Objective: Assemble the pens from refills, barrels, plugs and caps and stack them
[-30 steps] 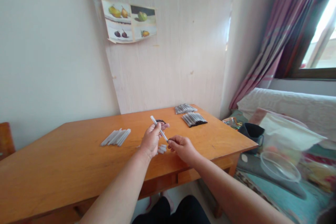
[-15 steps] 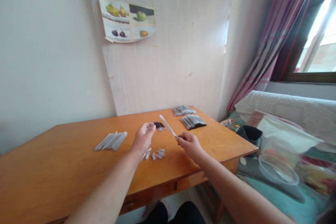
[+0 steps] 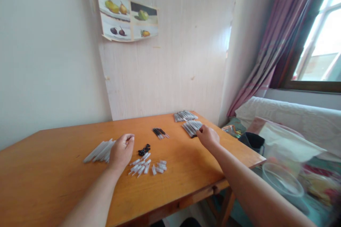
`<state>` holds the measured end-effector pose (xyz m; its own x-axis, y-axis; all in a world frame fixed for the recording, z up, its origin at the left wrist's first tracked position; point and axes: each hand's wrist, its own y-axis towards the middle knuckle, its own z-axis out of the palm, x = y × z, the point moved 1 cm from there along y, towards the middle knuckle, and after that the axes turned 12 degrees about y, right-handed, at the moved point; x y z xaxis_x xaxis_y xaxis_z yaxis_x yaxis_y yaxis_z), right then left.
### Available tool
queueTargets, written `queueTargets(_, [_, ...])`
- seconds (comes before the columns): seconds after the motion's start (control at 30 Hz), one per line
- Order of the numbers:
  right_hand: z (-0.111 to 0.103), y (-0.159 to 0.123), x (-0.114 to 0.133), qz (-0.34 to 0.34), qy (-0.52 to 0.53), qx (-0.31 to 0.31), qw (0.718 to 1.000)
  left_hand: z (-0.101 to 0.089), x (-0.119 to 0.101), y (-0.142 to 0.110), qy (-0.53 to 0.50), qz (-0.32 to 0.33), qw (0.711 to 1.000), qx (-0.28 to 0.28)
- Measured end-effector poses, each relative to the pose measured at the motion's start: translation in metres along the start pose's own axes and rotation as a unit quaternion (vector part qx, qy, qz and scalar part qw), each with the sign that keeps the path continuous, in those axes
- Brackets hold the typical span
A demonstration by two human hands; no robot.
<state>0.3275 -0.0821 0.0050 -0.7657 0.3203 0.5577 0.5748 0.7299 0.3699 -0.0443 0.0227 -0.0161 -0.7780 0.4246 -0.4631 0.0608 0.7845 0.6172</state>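
Note:
My right hand is closed on a slim, clear pen with a dark end, mostly hidden against a row of similar pens with black ends. Behind that row lies another row of pens. My left hand hovers with curled fingers beside a pile of translucent white tubes, partly covering them; nothing shows in its grasp. Between the hands are small black plugs, short whitish pieces and a second small group of whitish pieces. Further back lie thin black sticks with pale ends.
All of this lies on a wooden table against a pale board with a fruit picture. Right of the table are a dark container, a clear plastic bowl and bags on a covered seat.
My left hand has let go of the pen and moved left to the white tubes. My right hand has carried the pen right to the pen row. The view has shifted slightly.

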Motion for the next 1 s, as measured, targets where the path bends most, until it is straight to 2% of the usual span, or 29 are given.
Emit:
queueTargets(0.2, [0.009, 0.012, -0.007, 0.034, -0.057, -0.001, 0.998, -0.004, 0.006, 0.003, 0.014, -0.012, 1.000, -0.015])
queueTargets(0.53, [0.021, 0.012, -0.015, 0.013, -0.092, -0.007, 0.996, -0.003, -0.001, 0.004, 0.004, -0.004, 1.000, -0.013])
queueTargets(1.0, [0.026, 0.017, -0.020, 0.017, -0.114, 0.030, 0.993, -0.004, -0.006, 0.003, 0.029, 0.021, 0.999, -0.001])
